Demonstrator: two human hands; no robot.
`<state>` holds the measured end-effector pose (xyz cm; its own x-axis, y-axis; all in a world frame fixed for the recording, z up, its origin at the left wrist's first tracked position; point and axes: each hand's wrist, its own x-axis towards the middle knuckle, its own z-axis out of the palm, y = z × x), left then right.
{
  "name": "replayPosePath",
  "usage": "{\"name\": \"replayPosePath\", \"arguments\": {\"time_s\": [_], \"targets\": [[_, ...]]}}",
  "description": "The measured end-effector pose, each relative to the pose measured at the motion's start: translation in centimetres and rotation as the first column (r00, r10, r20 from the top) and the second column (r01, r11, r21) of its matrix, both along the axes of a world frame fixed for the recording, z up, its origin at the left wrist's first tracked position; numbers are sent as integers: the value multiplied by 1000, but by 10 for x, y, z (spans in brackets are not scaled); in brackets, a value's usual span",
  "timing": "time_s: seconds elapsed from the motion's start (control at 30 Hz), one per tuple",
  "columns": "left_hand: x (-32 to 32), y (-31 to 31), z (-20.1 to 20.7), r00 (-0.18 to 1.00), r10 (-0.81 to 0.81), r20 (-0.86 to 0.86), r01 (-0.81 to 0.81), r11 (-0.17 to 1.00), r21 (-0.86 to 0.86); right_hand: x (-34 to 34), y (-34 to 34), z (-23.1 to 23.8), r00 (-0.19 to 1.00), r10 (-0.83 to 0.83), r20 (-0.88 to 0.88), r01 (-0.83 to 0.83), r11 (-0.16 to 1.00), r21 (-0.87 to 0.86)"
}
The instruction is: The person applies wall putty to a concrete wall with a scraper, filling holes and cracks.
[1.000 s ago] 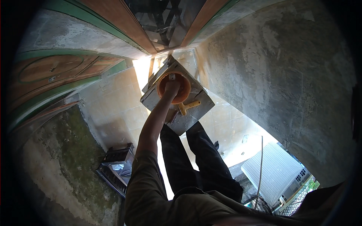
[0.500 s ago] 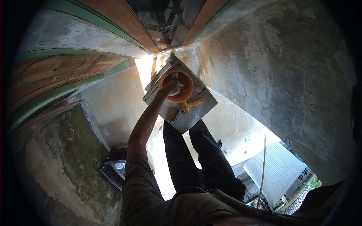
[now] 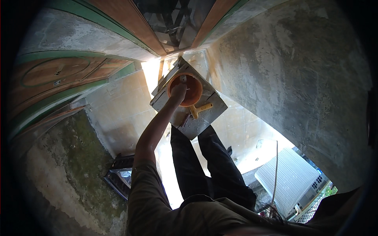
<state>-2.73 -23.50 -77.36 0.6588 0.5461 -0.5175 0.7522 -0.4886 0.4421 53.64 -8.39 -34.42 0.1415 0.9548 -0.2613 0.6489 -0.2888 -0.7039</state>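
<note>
My left hand (image 3: 179,91) reaches down into an orange round bucket (image 3: 194,88). Its fingers look closed, but what they hold is too small and shadowed to make out. Close to the fingertips, inside the bucket, is a small pale grey piece (image 3: 183,78). The bucket stands on a worn, dusty wooden board top (image 3: 191,131), seen as a diamond below me. On that board, just in front of the bucket, lies a yellow T-shaped tool (image 3: 200,109) with a handle. A thin dark reddish piece (image 3: 184,120) rests beside it. My right hand is out of sight.
A bare grey plastered wall (image 3: 291,74) rises at the right. Brown wooden doors with green trim (image 3: 59,74) are at the left. A dark frame-like object (image 3: 120,175) stands low on the left. At lower right are a white gridded panel (image 3: 287,179) and a thin upright stick (image 3: 275,173).
My left hand has shifted slightly within the bucket and turned a little, with its forearm moving a bit right. The bucket and the yellow tool stay in place.
</note>
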Motion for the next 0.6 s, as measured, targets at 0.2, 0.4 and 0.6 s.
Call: {"name": "replayPosePath", "arguments": {"time_s": [0.2,0.4,0.6], "targets": [[-75,6,-95,835,487,257,-466,873,-144,-29,10,-1,995,12,-100,-8,999,45],[-8,6,-37,996,92,8,-90,990,-110,-10,-4,-3,999,-18,-51,17,1000,-25],[-10,2,-64,822,559,107,-491,792,-362,-2,-8,-1,997,-29,-68,26,999,-38]]}}
